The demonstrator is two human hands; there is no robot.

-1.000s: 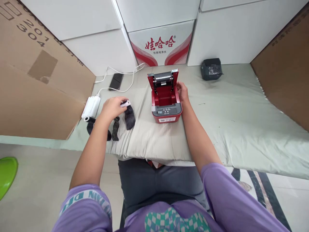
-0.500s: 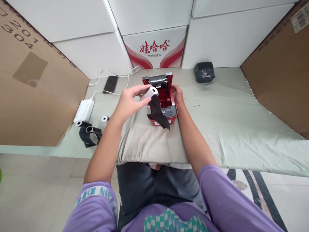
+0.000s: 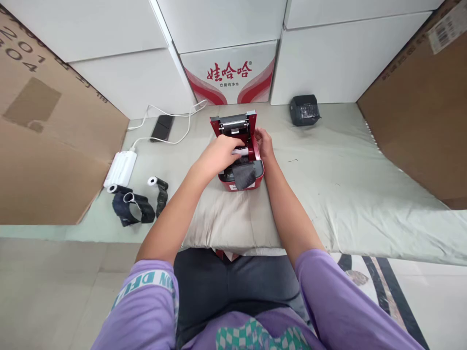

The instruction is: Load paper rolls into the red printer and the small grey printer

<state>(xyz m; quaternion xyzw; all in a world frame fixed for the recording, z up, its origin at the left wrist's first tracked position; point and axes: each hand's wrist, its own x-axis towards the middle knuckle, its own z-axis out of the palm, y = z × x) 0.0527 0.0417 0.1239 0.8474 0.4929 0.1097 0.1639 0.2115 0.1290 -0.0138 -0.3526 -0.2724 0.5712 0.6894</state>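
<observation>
A red receipt printer [image 3: 228, 185] stands on the cloth-covered surface with its lid [image 3: 233, 121] raised. Inside its open bay, my left hand [image 3: 219, 153] grips a white paper roll [image 3: 241, 151]. The roll's loose dark strip [image 3: 243, 175] drapes over the printer's front panel. My right hand [image 3: 265, 143] is closed against the printer's right side, its fingertips partly hidden behind the wall. Left of my left forearm, several more rolls rest on the cloth: a white-ended roll [image 3: 157, 183] with a dark strip, and black rolls [image 3: 136, 197] with dark curled paper.
Behind the rolls sit a white power adapter [image 3: 120, 169] with a white cable and a black phone [image 3: 162, 128]. A dark wrapped bundle [image 3: 304, 110] lies at the back right. Cardboard boxes [image 3: 54, 126] flank the surface, with white cartons [image 3: 229, 80] along the back.
My left hand took the roll from the left cloth, carried it right and lowered it into the printer's bay. The right hand stayed at the printer's side. The view shifted slightly.
</observation>
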